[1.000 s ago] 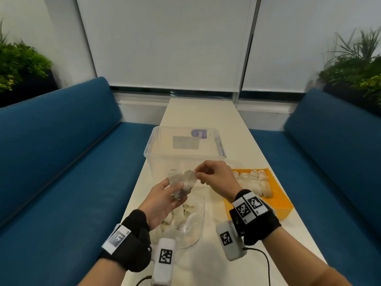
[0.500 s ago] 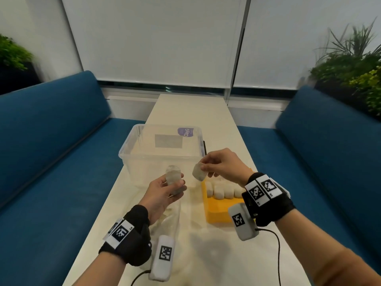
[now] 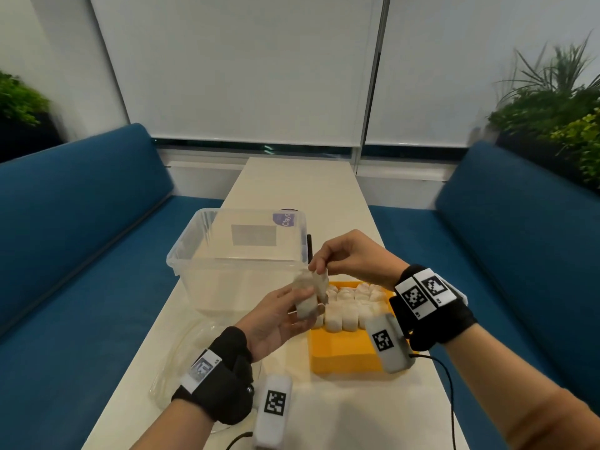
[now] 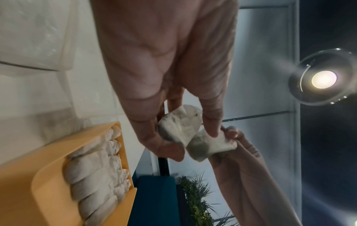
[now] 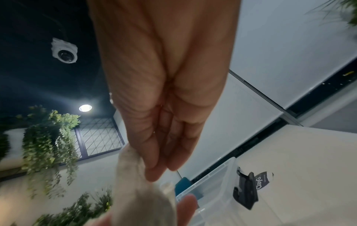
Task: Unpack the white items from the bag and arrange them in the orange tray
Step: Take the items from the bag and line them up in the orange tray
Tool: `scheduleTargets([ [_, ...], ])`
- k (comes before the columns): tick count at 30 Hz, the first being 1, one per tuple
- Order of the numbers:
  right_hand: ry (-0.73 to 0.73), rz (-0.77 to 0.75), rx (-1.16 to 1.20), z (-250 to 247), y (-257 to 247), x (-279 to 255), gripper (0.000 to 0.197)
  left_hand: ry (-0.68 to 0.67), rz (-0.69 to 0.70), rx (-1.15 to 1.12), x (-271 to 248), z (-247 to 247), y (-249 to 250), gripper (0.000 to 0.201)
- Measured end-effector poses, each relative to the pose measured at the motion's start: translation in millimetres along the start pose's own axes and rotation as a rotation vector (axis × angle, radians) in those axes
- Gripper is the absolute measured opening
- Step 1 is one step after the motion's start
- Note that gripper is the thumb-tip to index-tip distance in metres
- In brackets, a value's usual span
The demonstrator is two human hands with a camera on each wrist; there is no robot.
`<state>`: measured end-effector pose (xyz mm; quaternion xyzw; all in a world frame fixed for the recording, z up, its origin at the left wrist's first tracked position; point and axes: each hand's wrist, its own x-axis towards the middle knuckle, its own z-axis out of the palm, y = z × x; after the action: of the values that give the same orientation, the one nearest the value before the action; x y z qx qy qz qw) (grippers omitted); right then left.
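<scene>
Above the far left corner of the orange tray (image 3: pixel 341 354), my left hand (image 3: pixel 306 300) grips a greyish-white lump (image 3: pixel 303 311). A second lump (image 3: pixel 319 284) touches it, and my right hand (image 3: pixel 319 271) pinches that one by its top edge. The left wrist view shows both lumps (image 4: pixel 179 123) (image 4: pixel 208 146) side by side between my left thumb and fingers, with right fingertips (image 4: pixel 230 133) on the outer one. In the right wrist view my right hand (image 5: pixel 154 172) pinches the lump (image 5: pixel 141 191). Several white items (image 3: pixel 350 306) stand in rows at the tray's far end. The clear bag (image 3: pixel 194 352) lies flat under my left wrist.
A clear plastic tub (image 3: pixel 240 254) with a purple label stands just beyond the hands, left of the tray. The narrow white table (image 3: pixel 298 190) runs on to the window. Blue benches (image 3: pixel 81 238) flank it on both sides. A cable trails from my right wrist.
Half a second ago each hand held one lump, a short way apart. Now the hands are together over the tray's far left corner and the two lumps touch.
</scene>
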<state>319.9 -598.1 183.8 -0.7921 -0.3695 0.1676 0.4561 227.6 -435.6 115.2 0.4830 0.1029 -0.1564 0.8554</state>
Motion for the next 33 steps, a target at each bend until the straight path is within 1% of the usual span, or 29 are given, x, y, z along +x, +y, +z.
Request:
scheduleTargets([
  [3,-0.019,-0.009,0.108,-6.3,1.9,-1.1,0.021,-0.025,0.044,0.009,3.7,1.7,2.6,0.042],
  [6,-0.027,-0.012,0.147,-10.0,5.9,-1.0,0.025,-0.024,0.068,-0.028,6.6,0.4,3.0,0.038],
  [10,-0.016,0.000,0.148,-12.2,11.3,-1.9,0.023,0.030,0.117,0.036,9.8,1.9,1.2,0.027],
  [13,0.011,0.031,0.191,-13.2,15.1,-3.7,0.023,0.037,0.135,0.066,11.6,0.5,0.1,0.032],
  [15,0.039,0.072,0.206,-13.4,16.8,-3.9,0.020,0.063,0.145,0.092,12.9,-1.6,-0.8,0.031],
  [17,0.062,0.132,0.148,-12.2,17.1,-4.2,0.018,0.094,0.157,0.124,15.0,-4.1,-2.7,0.023],
  [19,0.043,0.181,0.018,-10.0,18.3,-3.7,0.025,0.109,0.164,0.153,16.5,-5.7,-4.9,0.019],
  [21,0.008,0.183,-0.101,-6.6,20.6,-2.3,0.027,0.120,0.155,0.173,17.9,-6.9,-6.9,0.017],
  [24,0.002,0.150,-0.161,-3.2,23.4,0.8,0.022,0.132,0.151,0.176,19.3,-8.2,-8.9,0.014],
  [27,0.023,0.111,-0.239,-4.0,24.7,4.9,0.016,0.154,0.169,0.183,20.4,-10.8,-9.4,0.019],
  [31,0.070,0.089,-0.330,-3.9,25.0,11.6,0.015,0.201,0.167,0.205,23.5,-16.9,-8.8,0.033],
  [33,0.095,0.083,-0.408,-3.7,27.4,16.0,0.015,0.227,0.157,0.194,24.3,-21.3,-8.8,0.032],
])
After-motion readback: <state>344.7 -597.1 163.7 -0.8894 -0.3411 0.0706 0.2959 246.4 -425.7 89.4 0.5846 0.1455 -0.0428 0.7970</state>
